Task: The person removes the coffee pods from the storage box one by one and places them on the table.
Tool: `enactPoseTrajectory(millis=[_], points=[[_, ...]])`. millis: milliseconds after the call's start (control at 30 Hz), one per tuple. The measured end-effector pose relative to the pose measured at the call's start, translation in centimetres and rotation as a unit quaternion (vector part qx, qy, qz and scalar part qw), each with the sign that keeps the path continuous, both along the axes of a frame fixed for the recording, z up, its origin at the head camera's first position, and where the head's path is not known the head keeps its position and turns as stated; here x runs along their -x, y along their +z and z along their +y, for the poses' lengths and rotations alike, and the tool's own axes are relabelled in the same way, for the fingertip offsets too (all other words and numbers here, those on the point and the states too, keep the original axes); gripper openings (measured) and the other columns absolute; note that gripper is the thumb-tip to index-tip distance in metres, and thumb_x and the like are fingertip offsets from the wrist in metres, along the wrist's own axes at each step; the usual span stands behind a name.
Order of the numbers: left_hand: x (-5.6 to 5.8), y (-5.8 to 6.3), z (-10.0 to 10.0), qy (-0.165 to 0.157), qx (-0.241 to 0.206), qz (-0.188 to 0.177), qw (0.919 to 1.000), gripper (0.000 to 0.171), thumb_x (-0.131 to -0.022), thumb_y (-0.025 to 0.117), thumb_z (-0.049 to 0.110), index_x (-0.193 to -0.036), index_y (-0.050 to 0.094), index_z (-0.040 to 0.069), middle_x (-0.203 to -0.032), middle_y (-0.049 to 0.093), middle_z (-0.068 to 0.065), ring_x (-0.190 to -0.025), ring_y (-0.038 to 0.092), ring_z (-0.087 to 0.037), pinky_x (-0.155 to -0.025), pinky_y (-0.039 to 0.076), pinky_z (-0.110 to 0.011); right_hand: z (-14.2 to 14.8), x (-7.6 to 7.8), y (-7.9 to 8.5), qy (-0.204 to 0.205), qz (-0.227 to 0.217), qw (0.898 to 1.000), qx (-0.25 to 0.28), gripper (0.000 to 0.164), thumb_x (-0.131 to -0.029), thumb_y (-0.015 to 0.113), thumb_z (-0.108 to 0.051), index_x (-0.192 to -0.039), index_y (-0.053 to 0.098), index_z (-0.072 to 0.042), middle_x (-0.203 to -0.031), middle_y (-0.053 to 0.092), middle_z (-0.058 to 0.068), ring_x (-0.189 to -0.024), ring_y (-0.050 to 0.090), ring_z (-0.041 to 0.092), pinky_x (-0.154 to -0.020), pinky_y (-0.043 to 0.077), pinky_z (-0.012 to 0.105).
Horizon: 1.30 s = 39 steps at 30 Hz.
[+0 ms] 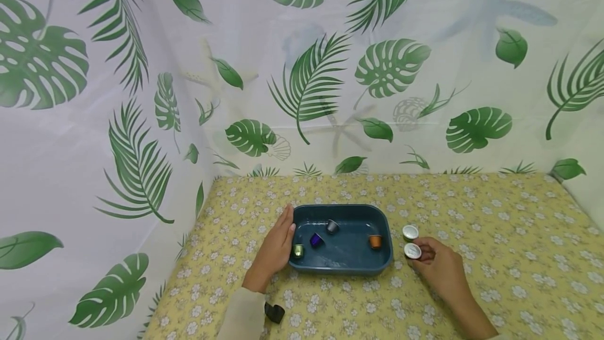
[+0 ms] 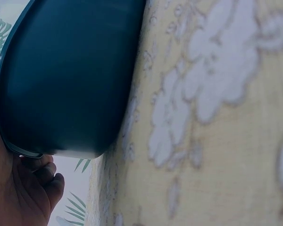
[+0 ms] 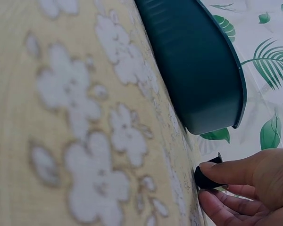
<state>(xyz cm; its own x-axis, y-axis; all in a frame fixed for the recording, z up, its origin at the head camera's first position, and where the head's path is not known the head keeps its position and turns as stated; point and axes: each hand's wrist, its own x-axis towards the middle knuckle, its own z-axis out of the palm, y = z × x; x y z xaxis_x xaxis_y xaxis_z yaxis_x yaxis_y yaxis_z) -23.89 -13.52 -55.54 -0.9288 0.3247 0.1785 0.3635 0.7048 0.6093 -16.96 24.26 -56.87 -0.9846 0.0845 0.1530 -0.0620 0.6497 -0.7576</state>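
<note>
Evidently, a capsule with a pale lid is pinched between thumb and fingers by the right-hand grip. The lid is turned upward, and a dark body is seen below the rim in the right wrist view; whether the bench is touched by its base cannot be told. Just beyond this grip, a second pale-lidded capsule is found on the bench with its lid up; contact between the two cannot be confirmed.

To the left of the right-hand grip, a dark teal tray is set, apart from the fingers. The left-hand grip is laid along the tray's left end, with fingers extended at the rim; no capsule is held by it. In the left wrist view, some lower fingers are seen slightly bent below the rim.

Inside the tray, four capsules are noted. Closest to the left-hand grip, a green capsule is placed at the near corner; a purple capsule is seen to its right, tilted, with a silver capsule farther back. An orange capsule is located at the end nearest the right-hand grip.

The bench is covered by a yellow floral cloth, backed by a leaf-printed white sheet. Behind the left-hand grip, a light sleeve is observed.
</note>
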Motion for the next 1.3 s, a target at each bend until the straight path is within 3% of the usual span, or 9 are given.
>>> enactPoseTrajectory(millis=[233,467,667,767,933,1067,1300], points=[[-0.1,-0.4,-0.1,-0.003,0.007,-0.008,0.9999,0.055,-0.114,0.031,0.024,-0.162,0.015,0.002,-0.169,0.010,-0.008,-0.154,0.019,-0.032,-0.122,0.023,-0.050,0.2,-0.8,0.8,0.004,-0.023,1.000,0.003,0.049,-0.078,0.086,0.001,-0.121,0.064,0.007,-0.099,0.071,0.016,-0.083,0.071,0.024,-0.066,0.058,0.024],[0.0,-0.1,0.0,0.004,0.001,-0.004,1.0000,0.055,-0.113,0.034,0.023,-0.162,0.017,0.003,-0.169,0.011,-0.007,-0.154,0.019,-0.031,-0.122,0.023,-0.050,0.2,-1.4,2.1,-0.007,0.034,0.998,-0.042,0.044,-0.076,0.081,0.012,-0.117,0.065,0.013,-0.095,0.071,0.021,-0.079,0.072,0.030,-0.065,0.060,0.030],[-0.1,-0.4,0.0,0.004,0.007,-0.014,0.9999,0.055,-0.114,0.033,0.024,-0.162,0.017,0.003,-0.169,0.010,-0.006,-0.154,0.018,-0.030,-0.122,0.023,-0.049,-0.4,-1.8,3.6,-0.016,0.089,0.993,-0.072,0.041,-0.075,0.080,0.013,-0.114,0.068,0.010,-0.093,0.072,0.019,-0.074,0.070,0.027,-0.061,0.059,0.030],[-0.1,-0.4,-0.1,0.005,0.005,-0.012,0.9999,0.055,-0.114,0.033,0.024,-0.162,0.018,0.003,-0.169,0.011,-0.006,-0.154,0.019,-0.030,-0.122,0.022,-0.048,-1.3,-1.7,4.4,-0.017,0.102,0.993,-0.062,0.038,-0.079,0.082,0.007,-0.115,0.070,0.006,-0.092,0.073,0.014,-0.076,0.069,0.024,-0.062,0.057,0.025],[0.0,-0.2,-0.1,0.005,0.003,-0.008,1.0000,0.055,-0.114,0.033,0.024,-0.161,0.019,0.002,-0.169,0.012,-0.008,-0.154,0.019,-0.030,-0.122,0.023,-0.050,-3.2,-1.6,5.3,-0.019,0.086,0.996,-0.023,0.031,-0.086,0.080,-0.003,-0.116,0.072,-0.001,-0.094,0.074,0.009,-0.079,0.068,0.020,-0.065,0.055,0.021],[0.1,-0.2,-0.1,0.005,0.008,-0.008,0.9999,0.055,-0.114,0.033,0.024,-0.161,0.019,0.001,-0.169,0.012,-0.008,-0.154,0.019,-0.030,-0.122,0.024,-0.050,-4.5,-1.4,5.4,-0.018,0.081,0.997,0.001,0.027,-0.088,0.079,-0.004,-0.115,0.073,-0.001,-0.099,0.075,0.011,-0.080,0.068,0.020,-0.066,0.055,0.021],[0.1,-0.1,0.0,0.006,0.001,-0.010,0.9999,0.055,-0.113,0.034,0.023,-0.161,0.019,0.001,-0.169,0.012,-0.008,-0.154,0.019,-0.030,-0.122,0.023,-0.049,-6.4,-0.7,5.2,-0.008,0.078,0.997,0.016,0.026,-0.089,0.079,-0.006,-0.113,0.073,0.000,-0.092,0.073,0.009,-0.078,0.067,0.019,-0.065,0.055,0.022]])
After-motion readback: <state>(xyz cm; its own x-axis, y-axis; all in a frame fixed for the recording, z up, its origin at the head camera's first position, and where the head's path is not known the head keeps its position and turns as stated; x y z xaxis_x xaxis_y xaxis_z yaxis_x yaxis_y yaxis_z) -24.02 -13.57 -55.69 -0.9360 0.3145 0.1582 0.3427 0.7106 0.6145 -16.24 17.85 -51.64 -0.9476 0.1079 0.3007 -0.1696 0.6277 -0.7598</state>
